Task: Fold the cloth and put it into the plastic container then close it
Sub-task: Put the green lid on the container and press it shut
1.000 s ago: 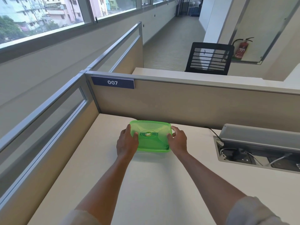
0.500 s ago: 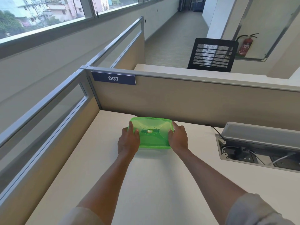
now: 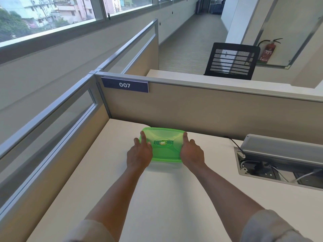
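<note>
A translucent green plastic container [image 3: 164,151] with its lid on lies flat on the cream desk [image 3: 157,198], close to the back partition. My left hand [image 3: 139,155] grips its left end, fingers stretched along the lid's left edge. My right hand [image 3: 192,153] holds the right end the same way, thumb on the lid. A small round label sits in the middle of the lid. The cloth is not visible; the lid and the hands hide whatever is inside.
A beige partition [image 3: 209,110] with a "007" sign [image 3: 125,85] runs behind the container, another partition along the left. An open cable tray [image 3: 279,165] with wires is sunk into the desk at the right. A black mesh chair [image 3: 230,61] stands beyond.
Both hands have pushed the container a little farther back toward the partition. My fingers have stretched forward along the lid's side edges.
</note>
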`<state>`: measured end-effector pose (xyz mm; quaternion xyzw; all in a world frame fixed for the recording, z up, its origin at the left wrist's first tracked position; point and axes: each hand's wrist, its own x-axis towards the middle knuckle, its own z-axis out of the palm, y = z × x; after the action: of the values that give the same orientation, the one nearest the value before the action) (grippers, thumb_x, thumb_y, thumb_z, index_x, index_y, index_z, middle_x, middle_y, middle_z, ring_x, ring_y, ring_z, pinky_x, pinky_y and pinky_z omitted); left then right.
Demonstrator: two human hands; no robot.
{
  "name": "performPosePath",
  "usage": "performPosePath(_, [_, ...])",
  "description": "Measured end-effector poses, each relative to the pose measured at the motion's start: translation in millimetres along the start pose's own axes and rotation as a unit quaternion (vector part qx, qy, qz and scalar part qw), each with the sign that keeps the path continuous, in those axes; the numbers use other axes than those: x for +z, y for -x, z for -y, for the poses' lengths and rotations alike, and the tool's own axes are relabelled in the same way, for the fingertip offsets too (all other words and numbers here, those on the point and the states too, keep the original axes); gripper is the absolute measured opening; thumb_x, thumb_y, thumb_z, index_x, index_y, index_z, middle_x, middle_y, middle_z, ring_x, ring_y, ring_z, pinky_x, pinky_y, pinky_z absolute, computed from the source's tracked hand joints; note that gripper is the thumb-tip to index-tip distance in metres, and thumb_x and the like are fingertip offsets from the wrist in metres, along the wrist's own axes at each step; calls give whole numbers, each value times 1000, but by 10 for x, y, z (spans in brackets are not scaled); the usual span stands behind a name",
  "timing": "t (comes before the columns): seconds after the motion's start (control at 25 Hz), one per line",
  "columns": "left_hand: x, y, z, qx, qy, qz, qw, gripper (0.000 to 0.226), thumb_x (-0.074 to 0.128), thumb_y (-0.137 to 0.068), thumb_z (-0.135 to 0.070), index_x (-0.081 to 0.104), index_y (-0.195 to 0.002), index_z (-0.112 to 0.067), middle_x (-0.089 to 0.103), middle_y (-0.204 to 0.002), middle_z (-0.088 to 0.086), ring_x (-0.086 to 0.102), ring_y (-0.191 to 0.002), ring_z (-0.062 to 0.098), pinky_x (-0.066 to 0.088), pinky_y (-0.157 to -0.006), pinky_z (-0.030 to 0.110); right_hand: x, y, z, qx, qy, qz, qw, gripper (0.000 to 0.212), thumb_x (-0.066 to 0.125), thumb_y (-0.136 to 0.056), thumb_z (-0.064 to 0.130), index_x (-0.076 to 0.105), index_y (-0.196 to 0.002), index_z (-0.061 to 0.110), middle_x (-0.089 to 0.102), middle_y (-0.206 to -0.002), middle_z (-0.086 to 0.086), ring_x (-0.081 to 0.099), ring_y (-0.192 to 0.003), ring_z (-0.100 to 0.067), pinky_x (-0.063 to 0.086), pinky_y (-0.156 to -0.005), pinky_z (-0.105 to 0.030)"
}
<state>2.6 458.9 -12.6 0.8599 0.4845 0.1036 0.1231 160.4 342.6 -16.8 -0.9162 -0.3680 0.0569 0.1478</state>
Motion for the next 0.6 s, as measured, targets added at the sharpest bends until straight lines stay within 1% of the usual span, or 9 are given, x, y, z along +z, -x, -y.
performPosePath(0.16, [-10,-19,6,-1,-13,10,1000,59,27,-100,-37,10,-153,-18,52,-123,19,64,-89,40,40,-64,39,-34,-8,-17,-1,22,15,1000,65,34,-92,13,13,-152,21,60,-102,-12,61,-85,-36,38,-64,-34])
performPosePath(0.32, [-18,-51,7,0,-18,21,1000,62,30,-98,-36,11,-154,-16,56,-118,20,63,-92,41,44,-68,40,-59,9,-17,-5,25,18,1000,65,34,-92,12,11,-153,21,60,-102,-13,61,-86,-35,38,-65,-34])
performPosePath(0.6, [-15,-89,32,4,-32,30,999,66,34,-96,-35,11,-155,-15,62,-110,20,63,-93,40,45,-71,40,-50,3,-27,-16,35,16,999,69,36,-90,9,12,-153,21,61,-100,-13,62,-85,-36,38,-64,-36])
